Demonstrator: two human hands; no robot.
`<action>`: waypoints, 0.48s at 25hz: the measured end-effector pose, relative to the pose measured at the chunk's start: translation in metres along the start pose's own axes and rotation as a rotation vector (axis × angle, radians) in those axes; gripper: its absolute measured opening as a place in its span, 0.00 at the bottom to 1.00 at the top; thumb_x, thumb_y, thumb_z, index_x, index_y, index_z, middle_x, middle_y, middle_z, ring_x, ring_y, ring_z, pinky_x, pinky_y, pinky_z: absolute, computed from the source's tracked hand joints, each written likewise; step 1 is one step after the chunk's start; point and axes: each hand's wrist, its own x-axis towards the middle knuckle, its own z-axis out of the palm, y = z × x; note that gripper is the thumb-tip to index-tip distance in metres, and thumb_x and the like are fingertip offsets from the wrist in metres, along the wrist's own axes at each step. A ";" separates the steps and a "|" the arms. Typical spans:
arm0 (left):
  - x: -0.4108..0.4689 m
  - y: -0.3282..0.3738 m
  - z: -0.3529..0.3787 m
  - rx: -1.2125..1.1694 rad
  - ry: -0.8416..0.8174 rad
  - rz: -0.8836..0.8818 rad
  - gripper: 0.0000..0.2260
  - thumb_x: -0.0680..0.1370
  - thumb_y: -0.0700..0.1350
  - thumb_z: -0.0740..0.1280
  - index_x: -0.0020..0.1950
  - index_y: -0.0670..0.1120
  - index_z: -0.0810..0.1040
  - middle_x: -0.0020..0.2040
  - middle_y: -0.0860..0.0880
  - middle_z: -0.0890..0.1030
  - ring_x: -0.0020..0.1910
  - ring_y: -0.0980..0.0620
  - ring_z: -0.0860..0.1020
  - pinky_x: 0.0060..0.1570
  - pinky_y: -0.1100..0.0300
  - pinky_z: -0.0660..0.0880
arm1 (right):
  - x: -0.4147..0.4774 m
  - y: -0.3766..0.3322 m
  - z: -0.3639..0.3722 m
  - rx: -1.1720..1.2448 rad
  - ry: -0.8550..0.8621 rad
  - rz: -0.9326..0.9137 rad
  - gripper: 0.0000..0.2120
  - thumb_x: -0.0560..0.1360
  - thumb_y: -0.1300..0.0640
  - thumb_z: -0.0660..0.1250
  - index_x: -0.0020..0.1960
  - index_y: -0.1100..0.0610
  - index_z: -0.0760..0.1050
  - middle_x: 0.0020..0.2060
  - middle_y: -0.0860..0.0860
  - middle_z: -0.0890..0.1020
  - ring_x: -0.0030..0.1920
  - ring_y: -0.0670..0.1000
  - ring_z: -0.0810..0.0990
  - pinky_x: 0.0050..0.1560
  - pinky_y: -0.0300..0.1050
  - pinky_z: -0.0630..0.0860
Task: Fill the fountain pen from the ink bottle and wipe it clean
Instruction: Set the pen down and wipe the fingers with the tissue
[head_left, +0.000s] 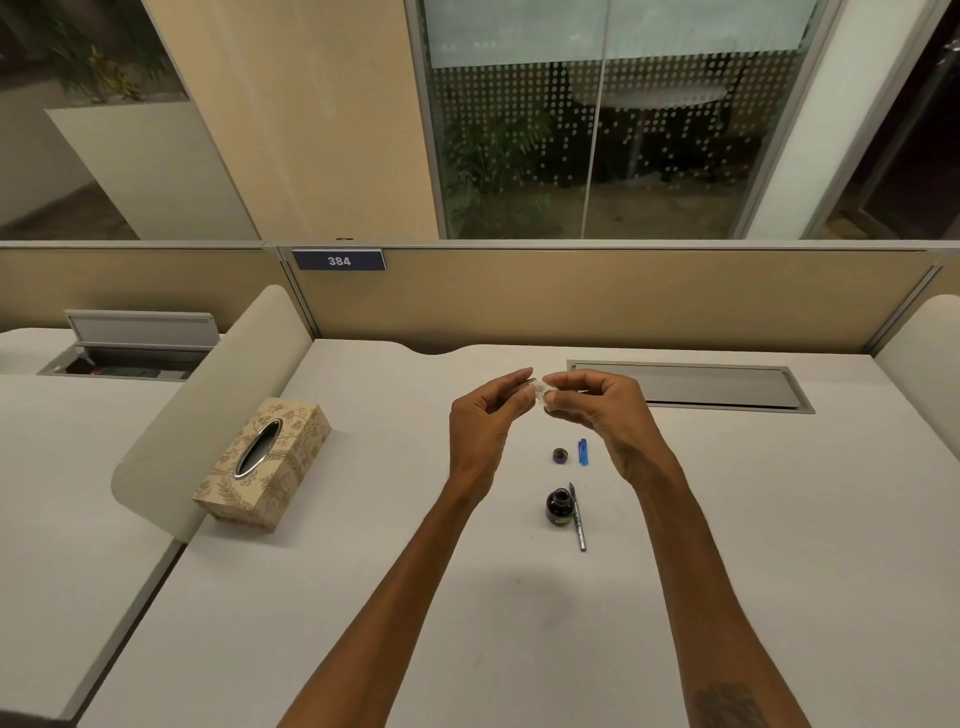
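White tissue wad between both hands' fingers

Both hands raised: right hand pinching tissue wad (small, crumpled), left hand touching it.

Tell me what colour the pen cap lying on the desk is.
Blue: the pen cap, seen in the head view.
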 end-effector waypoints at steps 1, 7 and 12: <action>-0.002 0.001 0.000 -0.009 -0.001 -0.003 0.16 0.76 0.40 0.73 0.63 0.42 0.82 0.57 0.46 0.85 0.56 0.49 0.84 0.59 0.54 0.80 | 0.001 -0.001 0.000 0.002 0.000 0.003 0.11 0.72 0.68 0.73 0.54 0.63 0.83 0.47 0.57 0.86 0.46 0.56 0.87 0.52 0.45 0.83; -0.019 -0.003 -0.005 -0.111 0.058 -0.086 0.15 0.78 0.42 0.71 0.64 0.41 0.80 0.58 0.45 0.85 0.56 0.47 0.84 0.59 0.53 0.80 | 0.002 0.009 0.011 0.060 -0.100 0.010 0.09 0.73 0.65 0.73 0.54 0.60 0.83 0.50 0.56 0.86 0.50 0.55 0.86 0.55 0.45 0.82; -0.050 -0.010 -0.033 -0.183 0.219 -0.136 0.12 0.78 0.40 0.70 0.61 0.39 0.82 0.55 0.43 0.86 0.53 0.44 0.85 0.57 0.55 0.81 | -0.001 0.022 0.034 0.081 -0.210 0.064 0.12 0.74 0.65 0.72 0.58 0.64 0.81 0.54 0.58 0.85 0.52 0.57 0.85 0.56 0.46 0.81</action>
